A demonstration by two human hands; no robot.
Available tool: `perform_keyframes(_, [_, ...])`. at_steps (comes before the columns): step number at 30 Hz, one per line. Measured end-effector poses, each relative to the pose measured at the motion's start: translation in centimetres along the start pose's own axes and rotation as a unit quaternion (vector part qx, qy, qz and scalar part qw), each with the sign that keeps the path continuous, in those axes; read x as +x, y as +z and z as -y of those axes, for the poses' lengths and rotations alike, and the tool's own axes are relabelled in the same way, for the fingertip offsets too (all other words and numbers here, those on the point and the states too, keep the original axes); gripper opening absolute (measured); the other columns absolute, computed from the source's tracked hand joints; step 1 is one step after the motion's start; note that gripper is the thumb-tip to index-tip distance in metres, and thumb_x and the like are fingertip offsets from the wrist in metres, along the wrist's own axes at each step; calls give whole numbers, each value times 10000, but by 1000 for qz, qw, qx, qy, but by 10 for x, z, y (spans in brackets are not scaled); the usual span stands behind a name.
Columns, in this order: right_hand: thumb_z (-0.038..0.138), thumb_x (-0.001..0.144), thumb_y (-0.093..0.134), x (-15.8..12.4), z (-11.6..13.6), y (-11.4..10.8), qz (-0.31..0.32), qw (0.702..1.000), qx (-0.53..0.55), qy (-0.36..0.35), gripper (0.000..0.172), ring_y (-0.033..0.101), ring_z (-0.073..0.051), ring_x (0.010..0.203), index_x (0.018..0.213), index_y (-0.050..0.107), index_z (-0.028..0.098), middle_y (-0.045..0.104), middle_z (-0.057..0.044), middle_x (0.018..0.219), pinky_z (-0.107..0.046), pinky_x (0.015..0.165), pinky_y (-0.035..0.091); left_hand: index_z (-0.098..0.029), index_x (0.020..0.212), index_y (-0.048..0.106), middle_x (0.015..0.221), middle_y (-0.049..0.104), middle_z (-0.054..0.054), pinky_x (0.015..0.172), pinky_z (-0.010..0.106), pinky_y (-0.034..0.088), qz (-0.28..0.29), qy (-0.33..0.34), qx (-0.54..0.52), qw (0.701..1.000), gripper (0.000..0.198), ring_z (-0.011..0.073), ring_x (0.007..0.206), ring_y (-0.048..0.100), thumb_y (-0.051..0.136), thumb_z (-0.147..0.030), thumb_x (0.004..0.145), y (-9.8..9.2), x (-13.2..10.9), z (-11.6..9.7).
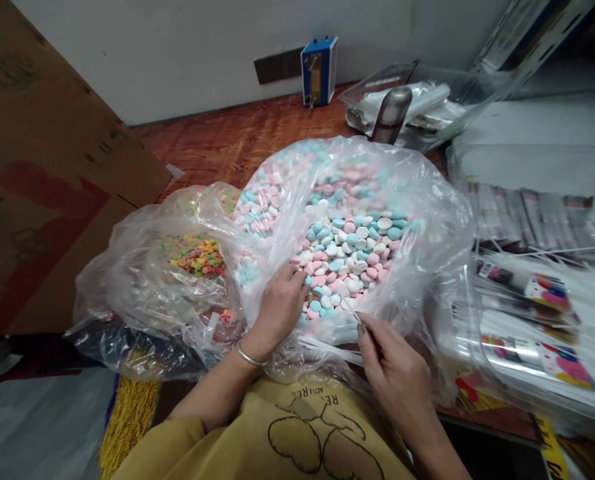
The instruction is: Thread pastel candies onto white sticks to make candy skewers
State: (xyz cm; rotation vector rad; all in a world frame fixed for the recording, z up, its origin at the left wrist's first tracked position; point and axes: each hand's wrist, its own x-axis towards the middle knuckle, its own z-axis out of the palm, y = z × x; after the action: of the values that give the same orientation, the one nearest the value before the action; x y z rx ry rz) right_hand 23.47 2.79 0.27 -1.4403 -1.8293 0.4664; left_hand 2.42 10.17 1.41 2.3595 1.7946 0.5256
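Nearest, beyond the mustard-yellow printed shirt [257, 440], the 2 bare hands work from either side of a large translucent plastic bag [427, 200], its mouth spread wide, probably to keep the contents in reach. Inside, just past the fingers, lie pink, white and pale-blue oval candies [347, 257]. The left hand [283, 300] has its fingers bunched together over them, a blue candy at the tips; whether they grip it I cannot tell. The right hand [394, 360] brings thumb and forefinger close at the bag's near edge; a clamp there is unclear. Left of this bag, a 2nd clear crumpled plastic bag [122, 260] seems to keep multicoloured small rings [204, 257] separate. Farther back, a grey metal cylindrical flask [392, 113] stands upright, likely set there to leave the front free.
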Motion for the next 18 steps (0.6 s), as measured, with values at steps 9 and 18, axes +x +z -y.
perform_keyframes(9, [251, 1059, 473, 4, -7, 6, 10, 1000, 25, -8, 241, 766, -206, 828, 1163, 675, 169, 784, -101, 996, -291, 709, 584, -169, 1168, 614, 1045, 679, 83, 874, 327, 523, -62, -9, -84, 995, 241, 213, 988, 660, 573, -90, 944, -6, 14, 12])
perform_keyframes(18, [219, 1042, 473, 5, -9, 7, 33, 998, 47, 4, 242, 757, -200, 813, 1139, 691, 177, 770, -88, 953, -292, 704, 586, -184, 983, 705, 959, 641, 73, 778, 311, 508, 84, 29, -28, 996, 228, 220, 890, 641, 577, -41, 860, -12, 57, 31])
